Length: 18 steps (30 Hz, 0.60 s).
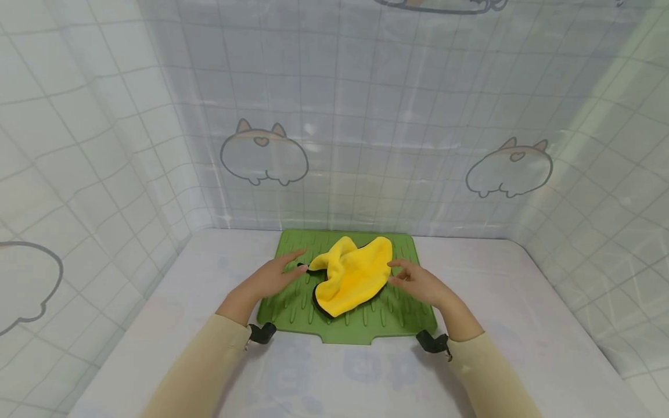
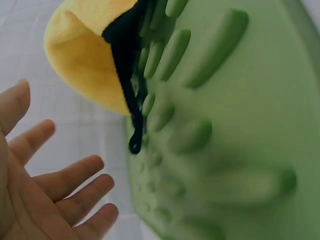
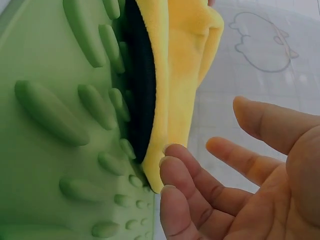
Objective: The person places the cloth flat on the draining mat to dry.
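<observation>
A crumpled yellow cloth (image 1: 358,276) with a black edge lies on a green ridged mat (image 1: 347,334). A small black loop (image 2: 135,142) sticks out from its left corner. My left hand (image 1: 269,278) hovers left of the cloth, fingers spread and apart from it in the left wrist view. At the cloth's right edge is my right hand (image 1: 418,283), its fingers loosely bent with nothing between thumb and fingers. In the right wrist view its fingertips (image 3: 175,172) are close to the cloth's lower end; whether they touch it I cannot tell.
The mat lies on a white table surface (image 1: 486,290) near the back wall (image 1: 366,116), which has a grid and cartoon animal prints. Similar walls stand at left and right. A black wrist mount (image 1: 261,333) sits at the left cuff, another (image 1: 432,342) at the right.
</observation>
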Each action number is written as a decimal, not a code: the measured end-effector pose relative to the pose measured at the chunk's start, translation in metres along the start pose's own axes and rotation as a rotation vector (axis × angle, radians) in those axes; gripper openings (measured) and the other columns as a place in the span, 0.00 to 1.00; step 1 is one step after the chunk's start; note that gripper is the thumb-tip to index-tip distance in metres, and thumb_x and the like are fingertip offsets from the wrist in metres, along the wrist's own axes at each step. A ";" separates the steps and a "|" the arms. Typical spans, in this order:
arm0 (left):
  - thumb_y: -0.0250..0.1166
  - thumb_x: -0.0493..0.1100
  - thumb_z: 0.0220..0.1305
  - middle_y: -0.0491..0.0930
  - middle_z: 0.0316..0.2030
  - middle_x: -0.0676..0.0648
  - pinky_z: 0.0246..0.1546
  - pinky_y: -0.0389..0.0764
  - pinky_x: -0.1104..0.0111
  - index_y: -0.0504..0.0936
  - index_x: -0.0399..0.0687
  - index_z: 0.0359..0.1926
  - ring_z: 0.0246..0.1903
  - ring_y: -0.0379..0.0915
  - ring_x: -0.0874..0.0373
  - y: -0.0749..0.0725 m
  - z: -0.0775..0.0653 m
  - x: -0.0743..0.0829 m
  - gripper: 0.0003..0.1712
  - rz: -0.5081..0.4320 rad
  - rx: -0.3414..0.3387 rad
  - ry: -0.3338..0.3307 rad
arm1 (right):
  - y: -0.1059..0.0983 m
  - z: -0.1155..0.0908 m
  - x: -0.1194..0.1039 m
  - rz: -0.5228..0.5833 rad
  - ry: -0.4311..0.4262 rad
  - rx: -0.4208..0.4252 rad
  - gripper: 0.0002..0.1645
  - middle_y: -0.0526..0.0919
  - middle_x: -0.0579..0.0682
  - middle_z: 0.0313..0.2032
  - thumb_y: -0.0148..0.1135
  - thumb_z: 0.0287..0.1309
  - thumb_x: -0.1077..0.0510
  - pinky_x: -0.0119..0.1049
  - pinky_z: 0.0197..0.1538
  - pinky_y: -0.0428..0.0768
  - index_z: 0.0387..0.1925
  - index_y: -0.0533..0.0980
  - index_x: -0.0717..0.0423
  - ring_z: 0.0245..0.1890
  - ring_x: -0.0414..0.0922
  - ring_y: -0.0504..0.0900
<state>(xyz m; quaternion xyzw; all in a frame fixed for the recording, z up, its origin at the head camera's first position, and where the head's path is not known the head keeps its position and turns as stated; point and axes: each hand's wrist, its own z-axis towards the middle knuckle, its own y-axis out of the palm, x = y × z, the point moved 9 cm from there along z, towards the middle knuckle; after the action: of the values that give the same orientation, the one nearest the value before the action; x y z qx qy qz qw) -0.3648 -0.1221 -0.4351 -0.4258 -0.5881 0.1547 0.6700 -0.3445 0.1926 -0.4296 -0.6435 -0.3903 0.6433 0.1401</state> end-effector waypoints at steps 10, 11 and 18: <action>0.49 0.60 0.77 0.65 0.70 0.35 0.63 0.67 0.39 0.58 0.58 0.78 0.69 0.60 0.37 0.019 0.028 0.004 0.34 -0.144 -0.022 0.024 | 0.021 0.009 0.006 0.107 -0.034 -0.125 0.28 0.81 0.59 0.51 0.55 0.74 0.51 0.48 0.45 0.81 0.69 0.67 0.57 0.45 0.52 0.81; 0.50 0.60 0.77 0.66 0.70 0.36 0.63 0.68 0.40 0.59 0.57 0.78 0.68 0.62 0.38 0.020 0.030 0.003 0.34 -0.155 -0.019 0.023 | 0.024 0.009 0.005 0.113 -0.041 -0.138 0.28 0.81 0.59 0.50 0.55 0.74 0.51 0.48 0.45 0.81 0.69 0.68 0.58 0.45 0.52 0.81; 0.53 0.57 0.76 0.73 0.66 0.40 0.63 0.70 0.45 0.69 0.54 0.73 0.65 0.67 0.41 0.026 0.036 0.007 0.30 -0.163 0.018 0.035 | 0.030 0.016 0.002 0.093 -0.046 -0.130 0.25 0.82 0.56 0.44 0.56 0.74 0.51 0.45 0.42 0.82 0.63 0.73 0.63 0.40 0.50 0.79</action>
<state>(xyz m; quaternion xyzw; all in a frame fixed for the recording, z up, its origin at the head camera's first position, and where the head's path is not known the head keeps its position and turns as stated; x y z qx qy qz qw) -0.3886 -0.0873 -0.4522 -0.3733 -0.6075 0.0975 0.6943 -0.3505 0.1691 -0.4534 -0.6538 -0.4040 0.6371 0.0589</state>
